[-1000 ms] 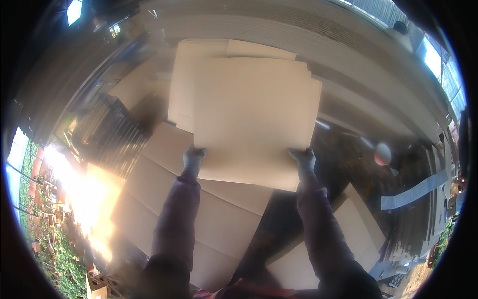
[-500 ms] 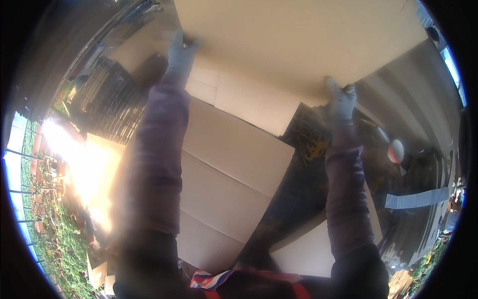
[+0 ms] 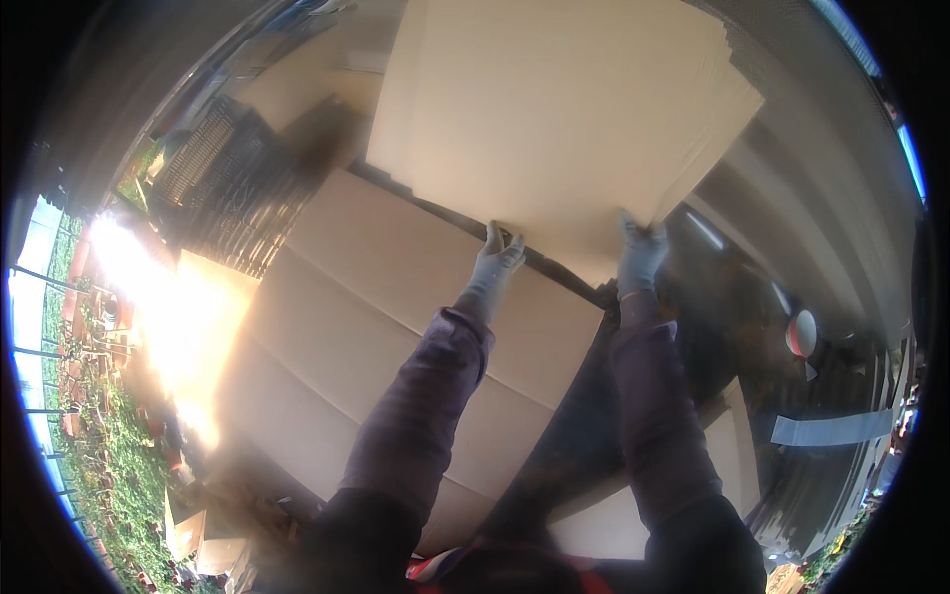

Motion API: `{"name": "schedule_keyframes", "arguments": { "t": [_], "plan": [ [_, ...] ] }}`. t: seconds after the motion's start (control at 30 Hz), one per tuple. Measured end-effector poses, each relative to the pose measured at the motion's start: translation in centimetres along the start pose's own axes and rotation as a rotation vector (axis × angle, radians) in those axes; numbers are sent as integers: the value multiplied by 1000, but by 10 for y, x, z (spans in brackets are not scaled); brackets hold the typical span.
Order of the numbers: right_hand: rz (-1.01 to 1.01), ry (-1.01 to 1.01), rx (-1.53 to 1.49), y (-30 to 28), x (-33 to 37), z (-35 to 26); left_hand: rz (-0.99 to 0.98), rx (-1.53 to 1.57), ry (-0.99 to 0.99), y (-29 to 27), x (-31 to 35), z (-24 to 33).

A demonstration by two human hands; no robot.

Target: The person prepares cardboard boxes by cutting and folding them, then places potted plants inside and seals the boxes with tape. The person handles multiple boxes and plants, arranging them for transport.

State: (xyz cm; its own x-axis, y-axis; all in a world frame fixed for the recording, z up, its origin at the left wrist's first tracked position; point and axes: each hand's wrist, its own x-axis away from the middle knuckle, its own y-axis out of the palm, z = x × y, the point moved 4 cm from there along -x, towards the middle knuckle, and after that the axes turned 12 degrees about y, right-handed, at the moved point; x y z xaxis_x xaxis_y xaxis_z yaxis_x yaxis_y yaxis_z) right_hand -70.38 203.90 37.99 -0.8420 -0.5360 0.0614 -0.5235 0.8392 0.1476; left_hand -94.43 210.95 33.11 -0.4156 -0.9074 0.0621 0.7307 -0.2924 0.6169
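Piled cardboard sheets [image 3: 554, 109] are set just beyond a creased cardboard panel [image 3: 346, 297], which is crossed nearest by the left sleeve [image 3: 421, 396]. Next, the pile's near edge is met by the gloved left hand [image 3: 495, 267], whose grip is seen with thumb and finger parted. Its right side, by the near corner, is touched by the right hand [image 3: 641, 259]; whether that grip is clamped cannot be told. Farther left, black latticed crates [image 3: 206, 158] are stacked, their insides blurred.
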Motion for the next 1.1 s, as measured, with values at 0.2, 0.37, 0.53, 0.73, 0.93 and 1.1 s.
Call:
{"name": "schedule_keyframes", "arguments": {
  "t": [0.2, 0.37, 0.53, 0.73, 0.93, 1.1],
  "plan": [
    [-9, -233, 211, 4, -33, -1, 49, -63, -80, 8, -45, -1],
    [225, -645, 1156, 5, 0, 2, 89, -13, -10, -29, -36, -20],
    [211, -142, 876, 13, 4, 32, -67, -34, -59, -31, -51, -30],
    [-180, -31, 689, 28, -49, 55, 1, -72, -117, -16, -66, -12],
    [-73, 72, 717, 10, -18, 59, 23, -167, -135, -12, -28, -7],
    [15, 61, 776, -12, 69, 13, -49, -261, -72, -4, 17, 9]
  ]
}}
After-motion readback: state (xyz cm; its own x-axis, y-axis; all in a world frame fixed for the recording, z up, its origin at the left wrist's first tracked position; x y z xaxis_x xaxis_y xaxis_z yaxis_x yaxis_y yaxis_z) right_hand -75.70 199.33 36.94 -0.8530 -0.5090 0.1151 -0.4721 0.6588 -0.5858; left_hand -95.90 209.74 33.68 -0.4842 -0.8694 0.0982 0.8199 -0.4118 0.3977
